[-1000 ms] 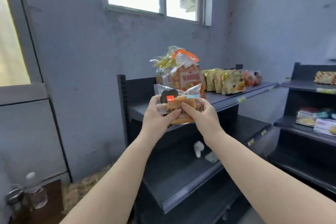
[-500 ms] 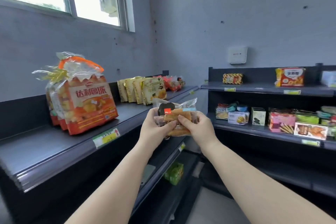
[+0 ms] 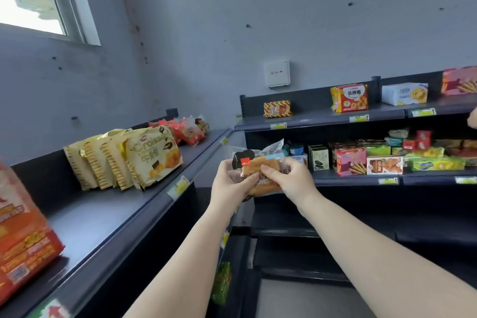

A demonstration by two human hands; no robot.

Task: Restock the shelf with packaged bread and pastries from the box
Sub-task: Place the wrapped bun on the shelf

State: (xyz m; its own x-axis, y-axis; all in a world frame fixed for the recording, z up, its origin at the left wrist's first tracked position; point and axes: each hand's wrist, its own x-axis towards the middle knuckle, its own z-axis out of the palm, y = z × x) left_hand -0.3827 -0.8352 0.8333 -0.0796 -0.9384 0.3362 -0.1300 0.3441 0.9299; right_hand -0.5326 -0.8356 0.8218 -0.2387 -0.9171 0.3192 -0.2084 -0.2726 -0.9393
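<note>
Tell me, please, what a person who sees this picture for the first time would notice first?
First, the two hands in the centre, the left hand and the right hand, holding one clear-wrapped bun in the air between the shelves. Next, the row of gold croissant bags standing on the left shelf, with a big orange bread bag at the near left edge. Colourful boxes fill the right shelves.

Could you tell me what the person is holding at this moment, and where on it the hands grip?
Both hands hold one clear plastic-wrapped golden bread bun: the left hand pinches its left side, the right hand its right side, thumbs on the front.
</note>
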